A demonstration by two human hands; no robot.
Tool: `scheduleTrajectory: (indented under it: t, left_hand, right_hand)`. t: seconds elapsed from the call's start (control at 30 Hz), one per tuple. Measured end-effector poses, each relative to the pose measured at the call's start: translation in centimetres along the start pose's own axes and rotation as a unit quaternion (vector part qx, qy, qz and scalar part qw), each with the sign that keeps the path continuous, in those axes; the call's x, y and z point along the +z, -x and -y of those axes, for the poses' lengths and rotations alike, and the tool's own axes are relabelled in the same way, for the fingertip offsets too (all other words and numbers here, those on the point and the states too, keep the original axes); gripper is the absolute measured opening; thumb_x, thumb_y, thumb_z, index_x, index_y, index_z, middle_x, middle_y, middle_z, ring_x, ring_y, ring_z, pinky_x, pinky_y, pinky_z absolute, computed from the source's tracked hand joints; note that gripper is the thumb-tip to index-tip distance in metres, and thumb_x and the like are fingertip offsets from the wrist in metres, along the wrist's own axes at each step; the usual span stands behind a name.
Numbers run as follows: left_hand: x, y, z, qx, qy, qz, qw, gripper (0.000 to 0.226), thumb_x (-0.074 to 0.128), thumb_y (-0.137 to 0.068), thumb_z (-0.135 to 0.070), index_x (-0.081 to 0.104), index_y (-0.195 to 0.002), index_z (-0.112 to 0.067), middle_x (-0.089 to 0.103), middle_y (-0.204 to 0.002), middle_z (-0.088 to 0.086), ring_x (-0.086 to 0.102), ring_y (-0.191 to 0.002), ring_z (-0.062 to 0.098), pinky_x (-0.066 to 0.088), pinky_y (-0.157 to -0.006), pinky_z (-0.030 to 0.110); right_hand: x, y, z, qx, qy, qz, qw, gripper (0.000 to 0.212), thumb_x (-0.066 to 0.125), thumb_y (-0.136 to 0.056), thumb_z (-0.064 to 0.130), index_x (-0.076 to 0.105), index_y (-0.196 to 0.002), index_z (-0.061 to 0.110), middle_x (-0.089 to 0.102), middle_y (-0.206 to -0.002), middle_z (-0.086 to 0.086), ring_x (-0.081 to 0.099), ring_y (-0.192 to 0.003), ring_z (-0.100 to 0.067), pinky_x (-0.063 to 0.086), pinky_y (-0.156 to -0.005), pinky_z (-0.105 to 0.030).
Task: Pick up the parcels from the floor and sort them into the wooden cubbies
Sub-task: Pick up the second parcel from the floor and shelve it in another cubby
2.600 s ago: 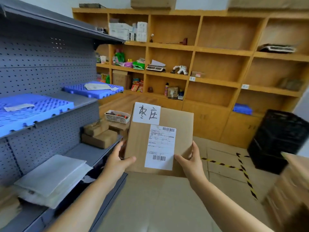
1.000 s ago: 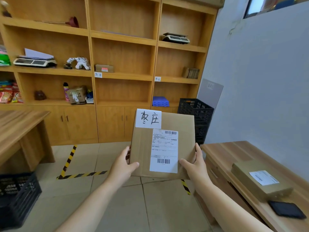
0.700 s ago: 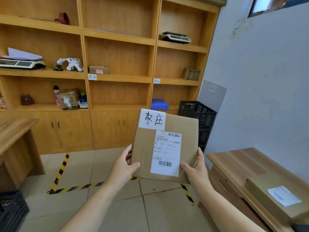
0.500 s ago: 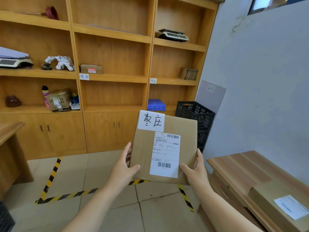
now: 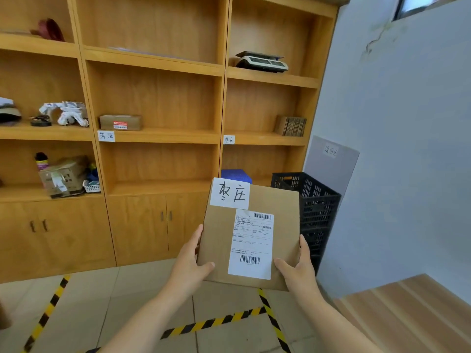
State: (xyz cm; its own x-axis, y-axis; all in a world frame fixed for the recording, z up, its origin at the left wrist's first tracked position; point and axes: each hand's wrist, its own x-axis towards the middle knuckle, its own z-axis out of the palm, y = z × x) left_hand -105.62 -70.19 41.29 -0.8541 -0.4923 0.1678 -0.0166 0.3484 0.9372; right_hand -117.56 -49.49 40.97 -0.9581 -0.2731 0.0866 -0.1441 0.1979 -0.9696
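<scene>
I hold a flat brown cardboard parcel [image 5: 219,240] upright in front of me, with a handwritten white tag at its top and a printed shipping label on its face. My left hand [image 5: 190,263] grips its lower left edge, thumb on the front. My right hand [image 5: 297,270] grips its lower right edge the same way. The wooden cubbies [image 5: 158,135] fill the wall ahead. A small handwritten tag [image 5: 229,139] on the right column's shelf edge resembles the parcel's tag. Another tag [image 5: 106,136] marks the middle column.
A black plastic crate [image 5: 318,200] stands right of the parcel by the wall. A wooden table [image 5: 407,314] is at lower right. Yellow-black tape [image 5: 211,322] crosses the tiled floor. A small box [image 5: 119,122], a scale [image 5: 262,61] and a cardboard stack [image 5: 290,125] sit in cubbies.
The view has swung from the grey metal racks to the right end of the cubbies and drawn closer. Both hands have kept the same hold on the parcel.
</scene>
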Motion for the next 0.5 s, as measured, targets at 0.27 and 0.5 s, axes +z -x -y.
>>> scheduleTrajectory:
  t: [0.27,0.5]
  left_hand:
    - [1.7,-13.8,2.5,-0.017,-0.006,-0.019,1.000,0.092,0.069,-0.076,-0.004,0.017,-0.145,-0.038,0.034,-0.145,-0.006,0.036,-0.130,0.013,0.035,-0.110,0.038]
    - [0.7,-26.4,5.5,-0.019,0.011,-0.008,1.000,0.089,0.066,-0.077,-0.002,0.020,-0.145,-0.035,0.038,-0.141,-0.005,0.039,-0.128,0.015,0.036,-0.108,0.037]
  right_hand:
    - [2.7,-14.4,-0.3,0.002,0.031,0.017,0.999,0.088,0.063,-0.086,0.013,0.005,-0.150,0.028,0.027,-0.154,0.001,0.033,-0.137,-0.022,0.034,-0.109,-0.043]
    - [7.9,-25.2,-0.6,0.013,0.022,0.002,1.000,0.089,0.064,-0.084,0.011,0.006,-0.150,0.030,0.029,-0.153,0.002,0.034,-0.135,-0.020,0.035,-0.111,-0.045]
